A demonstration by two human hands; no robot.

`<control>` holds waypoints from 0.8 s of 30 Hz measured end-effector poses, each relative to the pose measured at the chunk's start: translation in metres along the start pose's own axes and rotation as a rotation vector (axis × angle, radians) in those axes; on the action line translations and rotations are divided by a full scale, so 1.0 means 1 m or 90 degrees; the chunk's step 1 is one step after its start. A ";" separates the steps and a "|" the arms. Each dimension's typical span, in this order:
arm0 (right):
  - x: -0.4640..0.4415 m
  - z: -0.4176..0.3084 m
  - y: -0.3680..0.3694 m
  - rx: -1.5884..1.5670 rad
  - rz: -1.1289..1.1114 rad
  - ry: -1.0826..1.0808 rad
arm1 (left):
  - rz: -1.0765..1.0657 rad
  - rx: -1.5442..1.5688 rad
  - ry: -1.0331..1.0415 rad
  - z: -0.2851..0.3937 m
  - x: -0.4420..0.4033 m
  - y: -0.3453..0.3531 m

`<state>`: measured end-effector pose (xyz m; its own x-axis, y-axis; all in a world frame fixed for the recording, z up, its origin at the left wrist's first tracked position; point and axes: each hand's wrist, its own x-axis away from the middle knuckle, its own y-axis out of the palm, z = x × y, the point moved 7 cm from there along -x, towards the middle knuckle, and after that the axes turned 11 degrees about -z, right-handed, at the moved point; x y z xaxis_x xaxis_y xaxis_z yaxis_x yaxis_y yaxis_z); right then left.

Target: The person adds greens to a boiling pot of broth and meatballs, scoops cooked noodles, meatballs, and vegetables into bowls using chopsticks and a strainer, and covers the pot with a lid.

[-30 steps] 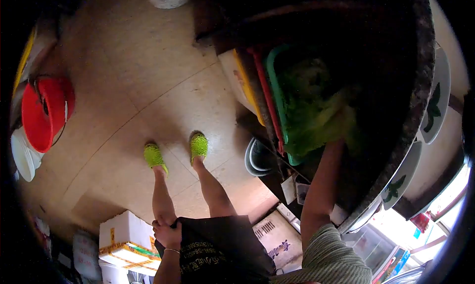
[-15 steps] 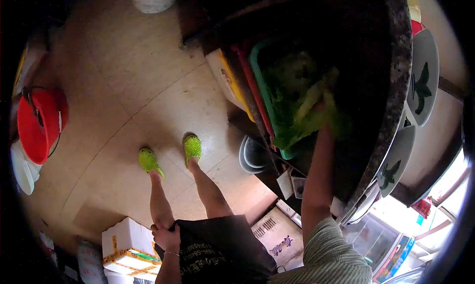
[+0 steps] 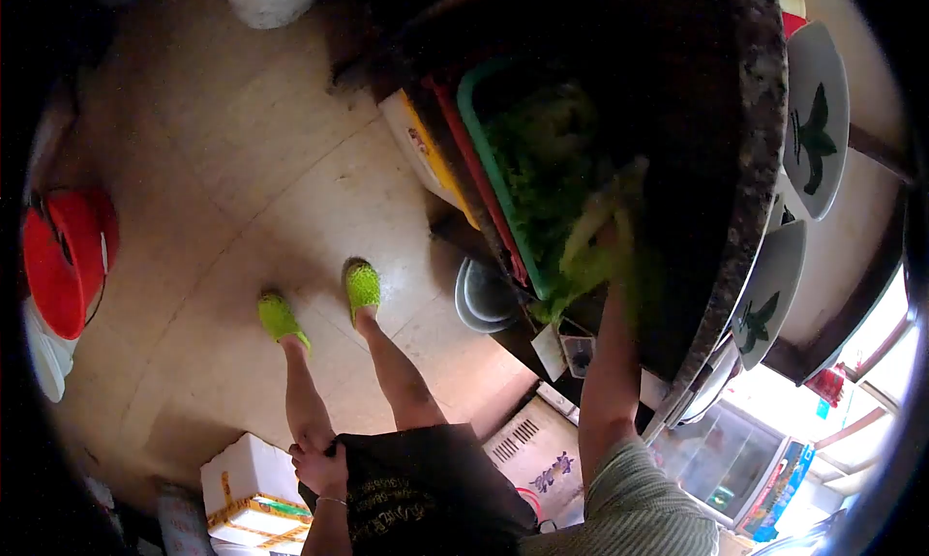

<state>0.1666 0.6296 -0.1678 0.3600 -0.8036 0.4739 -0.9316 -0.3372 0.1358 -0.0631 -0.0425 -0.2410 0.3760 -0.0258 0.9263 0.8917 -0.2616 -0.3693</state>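
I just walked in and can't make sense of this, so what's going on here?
Someone reaches under the counter with the right hand in among leafy greens, at the side of a green basket with more leaves in it. It seems to hold some, but leaves and gloom hide its fingers. The left hand grips the black apron.

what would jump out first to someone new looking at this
Probably the lime-green shoes, bright against the pale floor near the middle, then the red bucket at the left edge. On the darker right side, the right hand holds greens beside a green basket. At the bottom, the left hand grips the dark apron.
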 end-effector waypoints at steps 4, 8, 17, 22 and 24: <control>-0.101 -0.001 0.012 0.087 -0.024 -0.003 | 0.012 -0.017 -0.001 -0.003 0.001 -0.001; -0.153 0.009 0.016 0.136 -0.014 0.011 | 0.027 -0.027 0.026 -0.011 -0.001 0.006; -0.020 -0.021 0.025 -0.022 0.002 -0.039 | 0.008 0.011 0.018 -0.002 0.008 -0.011; 0.093 -0.009 0.088 -0.256 -0.072 0.034 | 0.029 0.018 0.084 -0.005 0.003 0.002; 0.145 0.020 0.145 -0.385 -0.145 0.125 | 0.031 0.042 0.095 -0.012 0.014 -0.009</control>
<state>0.0841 0.4545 -0.0969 0.5884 -0.6219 0.5168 -0.7180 -0.1080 0.6876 -0.0688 -0.0523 -0.2239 0.3812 -0.1817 0.9065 0.8901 -0.1928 -0.4130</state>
